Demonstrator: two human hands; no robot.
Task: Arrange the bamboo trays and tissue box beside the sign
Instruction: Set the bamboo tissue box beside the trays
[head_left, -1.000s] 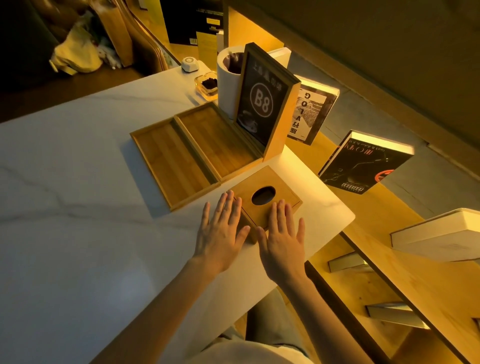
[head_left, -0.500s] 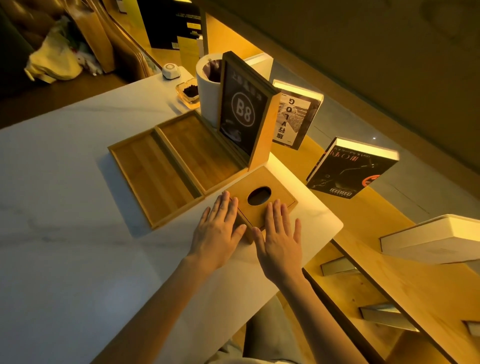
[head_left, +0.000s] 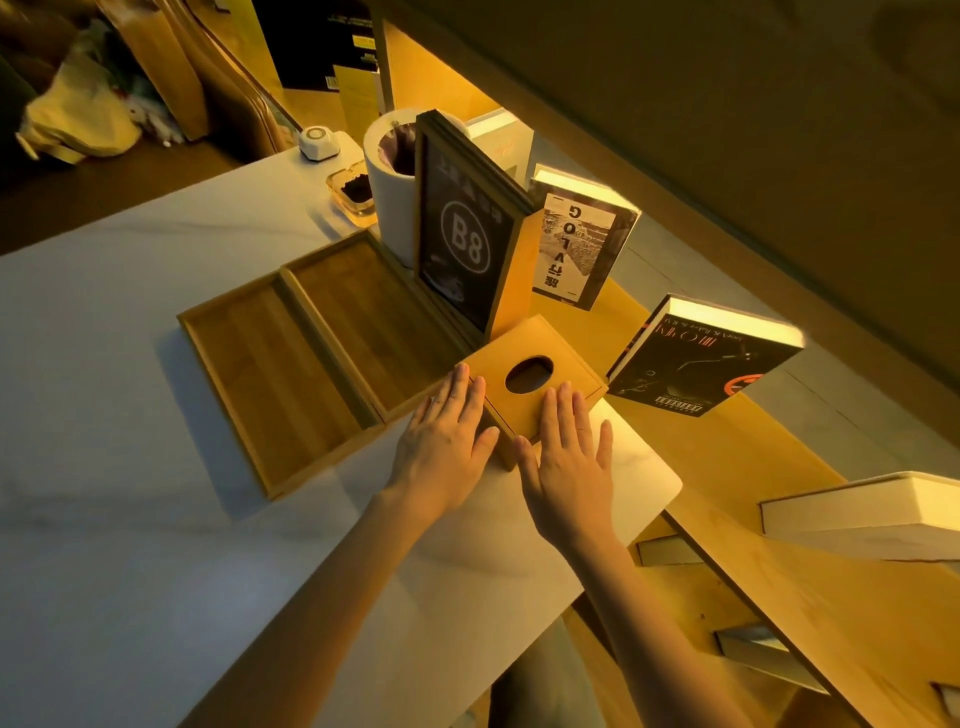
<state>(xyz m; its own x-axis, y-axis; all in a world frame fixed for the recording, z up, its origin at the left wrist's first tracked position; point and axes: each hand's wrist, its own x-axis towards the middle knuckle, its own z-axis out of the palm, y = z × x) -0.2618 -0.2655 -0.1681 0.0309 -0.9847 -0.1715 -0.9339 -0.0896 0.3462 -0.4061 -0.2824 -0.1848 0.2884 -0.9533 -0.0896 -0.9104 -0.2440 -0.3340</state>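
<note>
A wooden tissue box (head_left: 540, 358) with an oval hole in its lid sits at the table's right corner, touching the foot of the upright black "B8" sign (head_left: 462, 244). Two bamboo trays lie side by side to the sign's left: the near tray (head_left: 270, 384) and the far tray (head_left: 363, 306), which touches the sign's base. My left hand (head_left: 447, 441) lies flat with fingers spread against the box's left side. My right hand (head_left: 569, 452) lies flat on the box's near edge, fingertips on the lid. Neither hand grips anything.
Behind the sign stand a white cylindrical cup (head_left: 389, 176), a glass ashtray (head_left: 356, 189) and a small white device (head_left: 317, 141). Books (head_left: 696, 358) lean on the wooden shelf to the right of the white marble table (head_left: 130, 545). The table's right edge is close to the box.
The tissue box has slid a little further toward the sign's base under both flat hands. The trays and the sign have not moved on the table.
</note>
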